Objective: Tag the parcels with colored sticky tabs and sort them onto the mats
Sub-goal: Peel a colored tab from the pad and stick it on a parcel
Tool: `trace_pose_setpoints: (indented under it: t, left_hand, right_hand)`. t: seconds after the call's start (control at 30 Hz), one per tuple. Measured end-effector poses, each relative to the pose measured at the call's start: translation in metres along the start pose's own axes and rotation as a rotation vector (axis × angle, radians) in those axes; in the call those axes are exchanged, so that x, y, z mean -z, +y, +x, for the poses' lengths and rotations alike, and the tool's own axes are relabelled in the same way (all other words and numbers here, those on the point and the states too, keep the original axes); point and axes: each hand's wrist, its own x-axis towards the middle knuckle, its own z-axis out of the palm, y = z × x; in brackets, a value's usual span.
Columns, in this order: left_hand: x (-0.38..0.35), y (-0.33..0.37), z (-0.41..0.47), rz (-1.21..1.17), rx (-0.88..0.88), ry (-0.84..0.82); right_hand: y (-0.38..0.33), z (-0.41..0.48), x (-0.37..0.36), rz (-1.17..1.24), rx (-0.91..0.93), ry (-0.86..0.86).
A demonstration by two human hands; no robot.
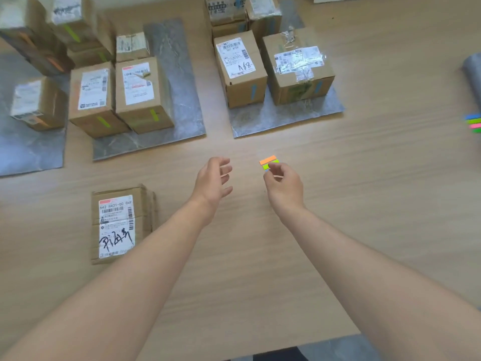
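Edges, blur and covered parts.
Cropped at right: grey roll point(472, 71) and a strip of colored tabs point(472, 123). Cropped at left: outer mat point(26, 152). Blurred beyond reading: top-left parcels point(39, 29). Partly covered by fingers of the right hand point(283, 186): lower tabs of the held tab pad point(269, 161). Too small to read: print on shipping labels point(138, 84).

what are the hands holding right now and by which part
The right hand pinches the sticky tab pad by its near end, leaving its orange far strip uncovered. The left hand holds nothing.

head camera looks forward and down, over the table point(260, 256).
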Motion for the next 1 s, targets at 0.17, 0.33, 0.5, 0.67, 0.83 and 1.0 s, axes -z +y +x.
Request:
trace_pose_setpoints:
  t: [0.17,0.33,0.5,0.67,0.83,1.0]
  left_hand:
    - [-0.033,-0.002,0.017,0.018,0.052,-0.020]
    - [-0.046,-0.001,0.036,0.041,0.082,-0.009]
    - [-0.051,0.000,0.051,0.028,0.112,-0.006]
    - [-0.050,0.003,0.062,0.004,0.116,0.015]
    - [-0.051,0.004,0.073,0.007,0.130,0.004]
    - [-0.055,0.003,0.078,-0.035,0.172,-0.068]
  right_hand:
    - [0.010,0.036,0.007,-0.066,0.035,-0.035]
    - [0.012,0.075,0.001,-0.305,0.223,-0.077]
    - [0.015,0.106,-0.012,-0.429,0.235,-0.114]
    - [0.015,0.110,-0.016,-0.428,0.168,-0.081]
    - [0.011,0.115,-0.017,-0.421,0.100,-0.099]
    - [0.008,0.115,-0.010,-0.473,0.166,-0.127]
